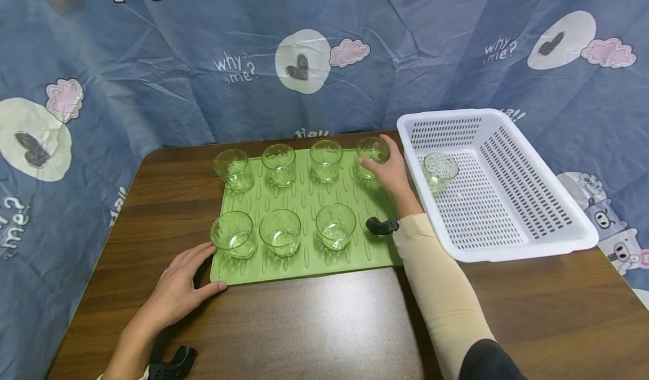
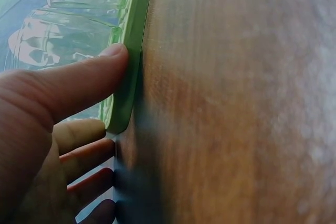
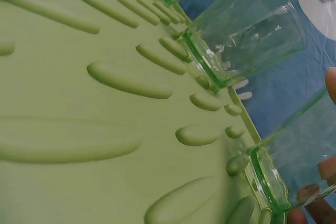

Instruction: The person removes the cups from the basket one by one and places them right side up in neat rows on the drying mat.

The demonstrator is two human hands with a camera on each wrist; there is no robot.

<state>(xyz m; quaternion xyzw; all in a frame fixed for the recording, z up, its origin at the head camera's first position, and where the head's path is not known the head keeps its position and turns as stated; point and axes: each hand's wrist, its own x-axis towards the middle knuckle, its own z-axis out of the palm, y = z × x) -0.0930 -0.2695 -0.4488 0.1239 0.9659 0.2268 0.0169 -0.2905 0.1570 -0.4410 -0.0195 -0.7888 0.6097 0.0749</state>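
Observation:
My right hand [image 1: 394, 176] grips a clear drinking glass [image 1: 372, 150], thumb on its near left and fingers round the right, at the back right of a green ridged mat [image 1: 284, 197]. In the right wrist view, the base of this held glass [image 3: 270, 179] is right at the mat's edge. My left hand [image 1: 177, 287] is at the mat's front left corner, thumb on the edge [image 2: 134, 66] and fingers extended along the left side. Beside its fingertips stands a front-row glass [image 1: 234, 235]. Three upright glasses form that row; three others stand behind, left of the held one.
A white perforated plastic basket [image 1: 481, 217] stands right of the mat, with one speckled-looking glass [image 1: 440, 171] inside at its left. The brown wooden table [image 1: 314, 323] backs onto a blue printed cloth [image 1: 324, 104]. My right forearm passes close by the basket's left wall.

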